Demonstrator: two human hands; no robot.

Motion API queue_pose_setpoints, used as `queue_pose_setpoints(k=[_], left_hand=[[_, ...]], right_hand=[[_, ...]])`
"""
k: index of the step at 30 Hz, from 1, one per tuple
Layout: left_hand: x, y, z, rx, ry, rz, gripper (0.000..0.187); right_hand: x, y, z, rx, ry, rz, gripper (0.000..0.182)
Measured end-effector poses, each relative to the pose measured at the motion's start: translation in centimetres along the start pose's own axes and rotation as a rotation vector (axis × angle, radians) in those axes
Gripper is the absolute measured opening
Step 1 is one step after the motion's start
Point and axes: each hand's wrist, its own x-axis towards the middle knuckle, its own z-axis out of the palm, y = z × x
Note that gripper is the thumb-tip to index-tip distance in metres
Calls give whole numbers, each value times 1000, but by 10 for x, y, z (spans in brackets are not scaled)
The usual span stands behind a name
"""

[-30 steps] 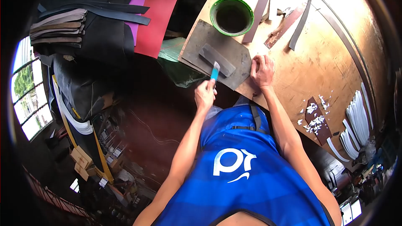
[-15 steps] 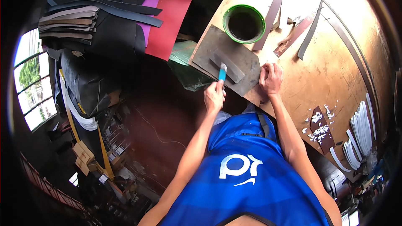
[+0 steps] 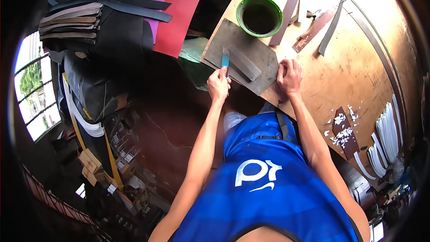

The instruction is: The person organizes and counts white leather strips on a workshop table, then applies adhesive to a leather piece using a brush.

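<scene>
Fingers wrapped round a blue-handled brush [image 3: 225, 60], my left hand [image 3: 219, 85] is just off the left edge of a dark grey board [image 3: 264, 56]. The brush tip meets the upper left end of a grey strip [image 3: 244, 65] lying on that board. My right hand [image 3: 290, 76] rests on the wooden table [image 3: 322, 78] beside the board's right edge, its fingers curled; whether anything is under them is hidden. Above the board stands a green-rimmed tub [image 3: 260, 16] of dark liquid.
Long strips [image 3: 336, 13] lie at the table's upper right. White scraps [image 3: 342, 136] cover a brown piece, near a bundle of white strips [image 3: 386, 136]. Stacked strips [image 3: 71, 22] lie on black material at upper left, beside a red sheet [image 3: 186, 13].
My left hand has moved left and up with the brush, from the middle of the grey strip to its upper left end. My right hand stays on the table.
</scene>
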Motion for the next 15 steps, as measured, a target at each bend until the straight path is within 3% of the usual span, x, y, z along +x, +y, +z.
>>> queue_pose_setpoints(k=[5, 10, 15], left_hand=[[-68, -31, 33, 49, -95, 16, 43], [2, 3, -1, -64, -45, 18, 45], [-63, -39, 32, -80, -143, -43, 46]], right_hand=[[3, 2, 0, -19, 1, -10, 11], [-3, -1, -2, 3, -19, -9, 10], [2, 6, 2, -16, 5, -38, 10]])
